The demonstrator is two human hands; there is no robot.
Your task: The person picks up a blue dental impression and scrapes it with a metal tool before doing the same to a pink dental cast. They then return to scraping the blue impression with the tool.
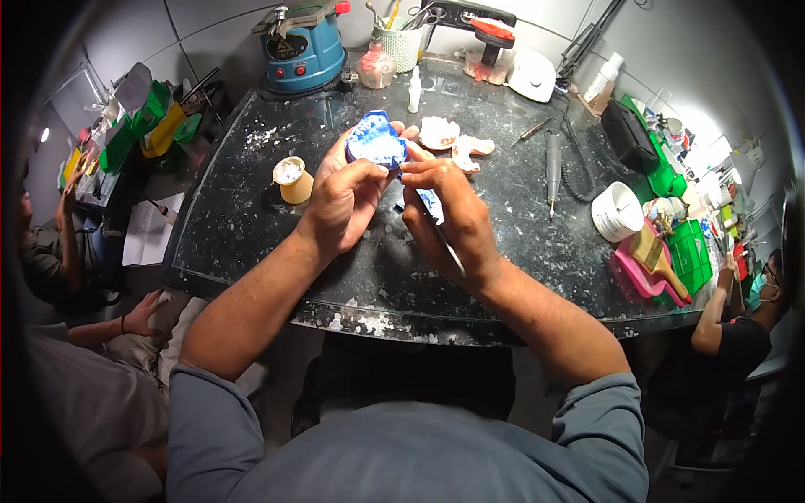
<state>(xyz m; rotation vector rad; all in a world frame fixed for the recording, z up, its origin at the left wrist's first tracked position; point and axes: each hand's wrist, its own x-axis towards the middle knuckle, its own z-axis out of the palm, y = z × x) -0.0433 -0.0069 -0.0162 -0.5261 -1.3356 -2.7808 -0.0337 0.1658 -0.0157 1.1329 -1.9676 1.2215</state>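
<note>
Above the dark speckled table (268, 226), my left hand (342, 193) grips a blue and white dental mould (376, 141). My right hand (453, 205) is closed around a slim tool (454, 256), its fingers at the mould's right edge; the tool's tip is hidden or too small to tell. Another blue and white piece (431, 204) lies partly hidden behind my right hand. White and pinkish casts (438, 132) rest on the table just beyond it. A small yellowish cup (293, 181) with white material stands left of my left hand.
A blue machine (303, 54) stands at the back left. On the right are a handpiece (553, 168) with a coiled cord, a white tub (618, 211), a pink tray (637, 272) with a brush, and green bins (692, 256). Other people sit at both sides.
</note>
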